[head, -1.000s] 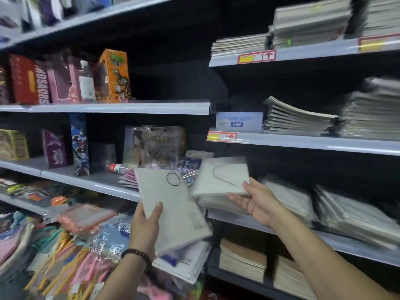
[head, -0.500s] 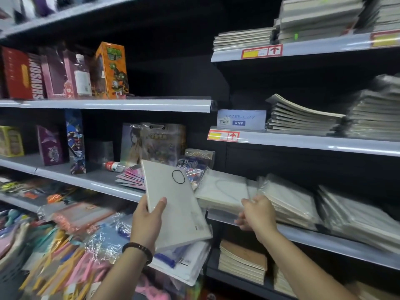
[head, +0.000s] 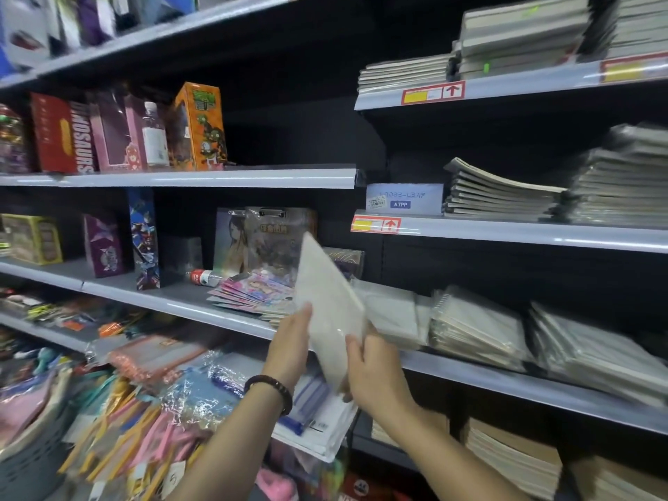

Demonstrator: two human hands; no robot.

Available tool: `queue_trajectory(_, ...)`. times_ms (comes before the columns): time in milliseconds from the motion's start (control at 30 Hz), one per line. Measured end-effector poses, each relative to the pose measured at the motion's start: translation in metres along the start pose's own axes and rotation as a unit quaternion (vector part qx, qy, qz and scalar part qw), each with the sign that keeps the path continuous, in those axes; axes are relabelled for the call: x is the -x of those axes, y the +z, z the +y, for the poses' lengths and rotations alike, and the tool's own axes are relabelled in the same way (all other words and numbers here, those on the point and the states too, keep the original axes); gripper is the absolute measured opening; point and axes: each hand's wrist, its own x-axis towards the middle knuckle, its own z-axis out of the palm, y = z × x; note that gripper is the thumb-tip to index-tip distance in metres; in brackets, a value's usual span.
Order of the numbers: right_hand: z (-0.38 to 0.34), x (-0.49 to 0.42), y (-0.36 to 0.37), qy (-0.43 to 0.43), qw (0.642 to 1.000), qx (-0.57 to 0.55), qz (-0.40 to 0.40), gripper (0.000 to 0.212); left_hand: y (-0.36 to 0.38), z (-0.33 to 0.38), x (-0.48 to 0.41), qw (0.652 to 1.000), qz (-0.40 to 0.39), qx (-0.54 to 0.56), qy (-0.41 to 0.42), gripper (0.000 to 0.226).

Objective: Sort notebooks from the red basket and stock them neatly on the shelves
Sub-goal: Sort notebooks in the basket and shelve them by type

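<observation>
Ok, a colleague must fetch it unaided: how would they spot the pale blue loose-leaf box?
On the right-hand shelving, find the second shelf down with curled notebook stacks. At its left end, above a red price tag, stands the loose-leaf box: pale blue, labelled A7PP, the only box among flat notebooks.

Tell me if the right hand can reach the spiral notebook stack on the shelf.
Likely yes: nothing stands between the right hand and the spiral notebook stack, though its fingers now grip the white notebook.

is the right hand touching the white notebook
Touching. The head view shows the right hand pinching the lower edge of the white notebook, thumb on its face; the left hand grips it too.
</observation>
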Motion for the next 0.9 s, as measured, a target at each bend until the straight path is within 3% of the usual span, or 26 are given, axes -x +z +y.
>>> queue_trajectory(67,-0.007,0.0,0.004,0.138,0.971,-0.196,0.0,0.02,0.004,-0.012,0.001,0.994,-0.048,-0.029,-0.096,0.04)
queue_trajectory(133,-0.01,-0.002,0.003,0.197,0.926,-0.321,-0.001,0.016,0.006,-0.023,0.001,0.987,-0.09,0.031,-0.132,0.032)
queue_trajectory(267,-0.006,-0.008,-0.015,0.231,0.858,-0.459,-0.016,0.017,0.0,-0.02,-0.017,0.986,-0.067,0.137,-0.072,0.029)
queue_trajectory(367,0.009,-0.013,-0.033,0.236,0.837,-0.493,0.035,0.015,0.003,-0.014,-0.037,0.994,-0.057,0.085,-0.048,0.034)
queue_trajectory(500,0.033,-0.025,-0.047,0.203,0.882,-0.423,0.038,0.035,0.019,0.001,-0.069,0.998,-0.052,-0.006,0.019,0.016)
queue_trajectory(667,0.06,-0.051,-0.055,0.218,0.921,-0.318,0.05,0.03,0.049,0.015,-0.117,0.977,-0.05,-0.185,0.089,0.014)
queue_trajectory(733,0.073,-0.056,-0.056,0.241,0.931,-0.271,0.033,0.036,0.06,0.003,-0.131,0.957,-0.034,-0.279,0.078,0.03)
queue_trajectory(800,0.085,-0.056,-0.058,0.25,0.94,-0.23,0.021,0.05,0.066,-0.01,-0.138,0.951,-0.022,-0.304,0.053,0.041)
queue_trajectory(900,0.094,-0.057,-0.062,0.24,0.949,-0.206,0.011,0.06,0.068,-0.02,-0.138,0.932,0.029,-0.343,0.111,0.04)
